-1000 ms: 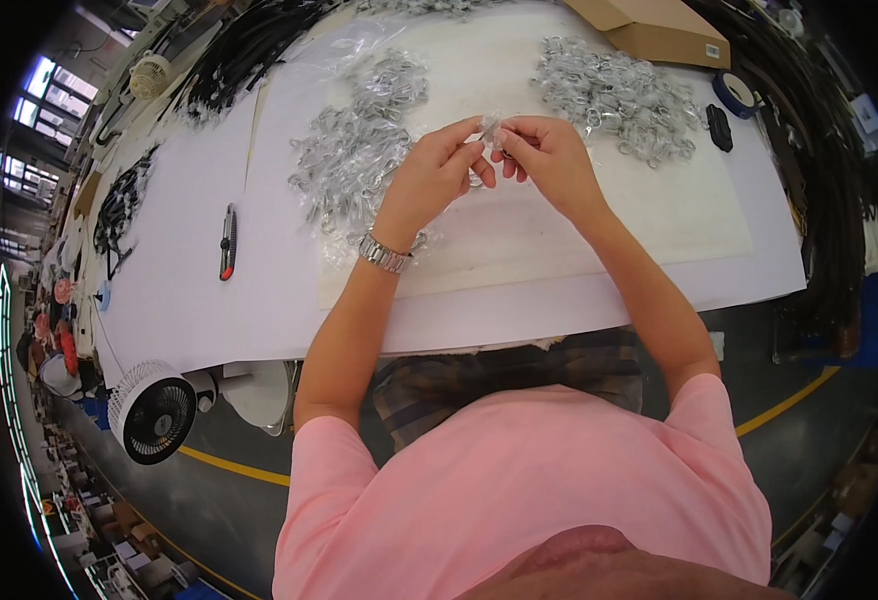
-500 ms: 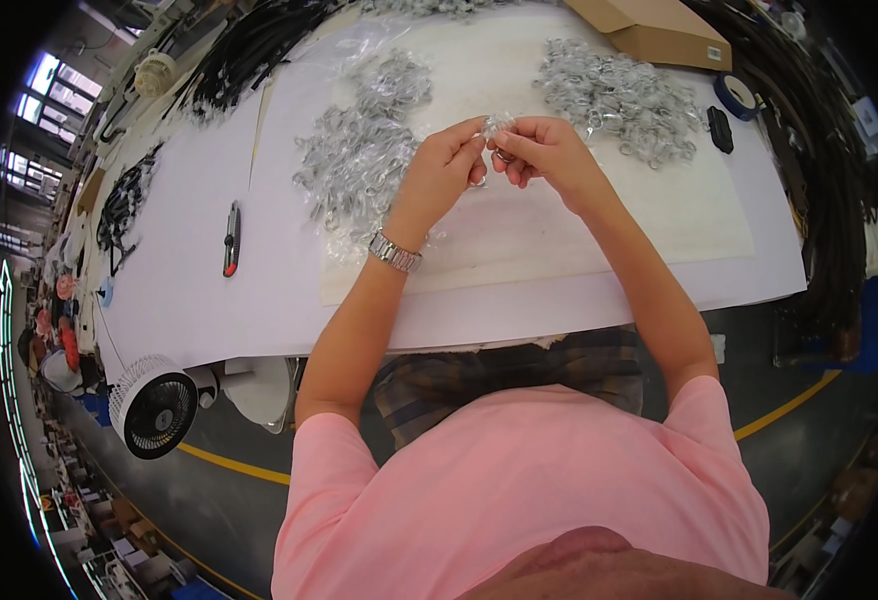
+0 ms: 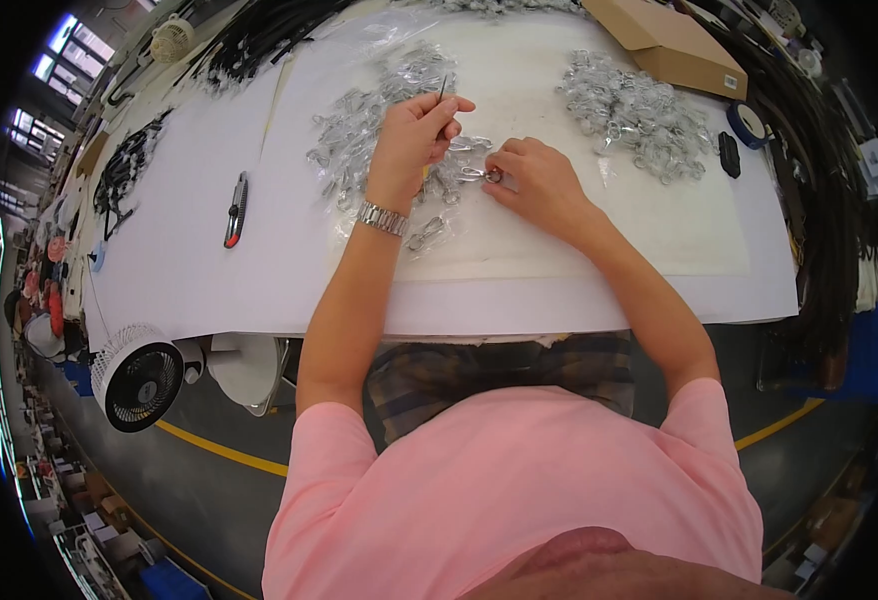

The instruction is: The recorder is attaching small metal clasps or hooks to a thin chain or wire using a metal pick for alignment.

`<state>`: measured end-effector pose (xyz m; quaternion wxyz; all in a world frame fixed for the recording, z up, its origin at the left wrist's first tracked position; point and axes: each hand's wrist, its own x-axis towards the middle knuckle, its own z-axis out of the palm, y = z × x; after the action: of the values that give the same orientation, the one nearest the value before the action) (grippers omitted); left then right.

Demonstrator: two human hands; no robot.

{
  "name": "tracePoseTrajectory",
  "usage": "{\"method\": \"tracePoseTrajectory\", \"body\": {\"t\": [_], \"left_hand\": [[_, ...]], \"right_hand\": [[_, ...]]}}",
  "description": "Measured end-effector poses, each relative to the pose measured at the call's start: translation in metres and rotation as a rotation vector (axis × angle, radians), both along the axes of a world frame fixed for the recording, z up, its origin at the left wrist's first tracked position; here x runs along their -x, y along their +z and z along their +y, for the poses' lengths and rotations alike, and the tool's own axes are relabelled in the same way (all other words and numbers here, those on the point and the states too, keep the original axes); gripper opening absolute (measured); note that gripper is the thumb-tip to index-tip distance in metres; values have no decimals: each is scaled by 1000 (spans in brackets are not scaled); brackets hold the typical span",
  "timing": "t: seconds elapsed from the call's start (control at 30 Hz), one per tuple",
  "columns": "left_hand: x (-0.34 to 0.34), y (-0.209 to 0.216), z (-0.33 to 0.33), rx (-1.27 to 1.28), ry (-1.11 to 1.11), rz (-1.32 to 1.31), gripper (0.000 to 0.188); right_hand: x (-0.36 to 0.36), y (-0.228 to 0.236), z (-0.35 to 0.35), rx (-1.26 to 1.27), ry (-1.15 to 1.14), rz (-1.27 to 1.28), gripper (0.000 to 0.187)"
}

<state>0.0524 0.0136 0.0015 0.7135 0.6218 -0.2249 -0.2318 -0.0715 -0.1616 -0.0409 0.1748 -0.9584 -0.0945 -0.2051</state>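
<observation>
The left hand [image 3: 417, 138] is pinched and raised, the right hand [image 3: 539, 182] curled near it, forearms [image 3: 352, 298] extended forward.

Left of the white table [image 3: 184, 290] are bright windows [image 3: 87, 42]; on its near side, grey floor [image 3: 221, 502], yellow lines [image 3: 224, 455] and, seemingly, boxes [image 3: 112, 508].

Glossy metal: the silver, elongated clasp [image 3: 473, 174] in the right hand [image 3: 542, 185] and the silver link wristband [image 3: 383, 218] just behind the left hand [image 3: 411, 135]. Crinkled, shiny clear plastic wraps the heap of silver metal clasps [image 3: 347, 135] beside the left hand. Matt, smooth: the cream sheet [image 3: 559, 250] beneath both hands. Matt cardboard: the brown angular box [image 3: 684, 60] beyond the right hand.
</observation>
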Motion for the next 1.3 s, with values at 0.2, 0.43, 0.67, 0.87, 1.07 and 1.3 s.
{"method": "tracePoseTrajectory", "body": {"t": [0.2,0.43,0.67,0.87,1.07,1.3], "left_hand": [[0,-4,-2,-95,64,-136,25],[7,-1,-10,-396,-180,-462,31],[11,-12,-13,-229,-32,-531,28],[13,-3,-11,-358,-71,-266,28],[20,-1,-14,-239,-80,-168,27],[25,-6,-19,-213,-140,-87,29]], "right_hand": [[-6,2,3,12,-125,84,16],[-2,15,-28,-941,-3,341,23],[1,25,-31,-1115,30,360,20],[3,27,-32,-1239,-20,353,18],[2,26,-37,-1185,6,377,18],[-2,22,-39,-1274,-27,182,21]]}}
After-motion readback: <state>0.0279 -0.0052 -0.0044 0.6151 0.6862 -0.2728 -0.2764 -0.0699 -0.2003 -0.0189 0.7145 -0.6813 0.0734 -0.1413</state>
